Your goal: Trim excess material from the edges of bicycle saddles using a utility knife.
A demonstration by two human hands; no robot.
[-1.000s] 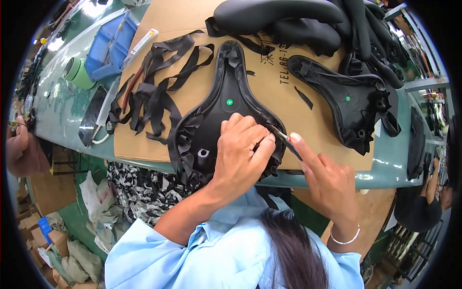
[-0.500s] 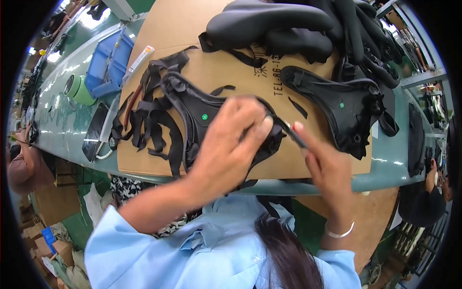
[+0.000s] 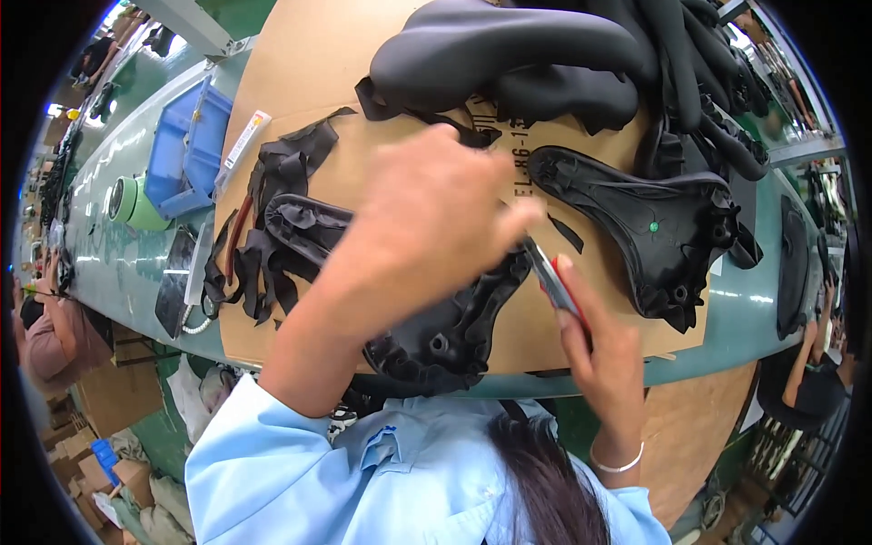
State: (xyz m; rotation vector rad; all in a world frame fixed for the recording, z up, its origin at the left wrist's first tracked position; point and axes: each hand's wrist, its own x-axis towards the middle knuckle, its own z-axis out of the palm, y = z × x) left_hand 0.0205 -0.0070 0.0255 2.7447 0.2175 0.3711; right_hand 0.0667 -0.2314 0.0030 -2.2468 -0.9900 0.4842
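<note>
My right hand point(image 3: 604, 354) grips a red and grey utility knife point(image 3: 556, 289), its blade end pointing up and left. An upside-down black bicycle saddle point(image 3: 422, 350) lies before me, its wrinkled cover edge folded over the rim. Above its middle is my left hand point(image 3: 440, 213), smeared by motion, with the fingers curled in and the thumb toward the knife. Whatever it may pinch is hidden. The blade tip is close to that thumb and the saddle's right edge. A second upturned saddle point(image 3: 672, 263) rests to the right.
Black saddles point(image 3: 518, 45) are piled at the back. Black offcut strips point(image 3: 295, 173) lie on the cardboard point(image 3: 300, 68) at left, near a blue bin point(image 3: 189, 145) and a green round container point(image 3: 136, 204). Other people are at both sides, including a person point(image 3: 59, 331) at left.
The saddle under my left hand has turned and shifted nearer to me. My left hand has moved up, and the knife has come slightly lower and shows more of its red handle.
</note>
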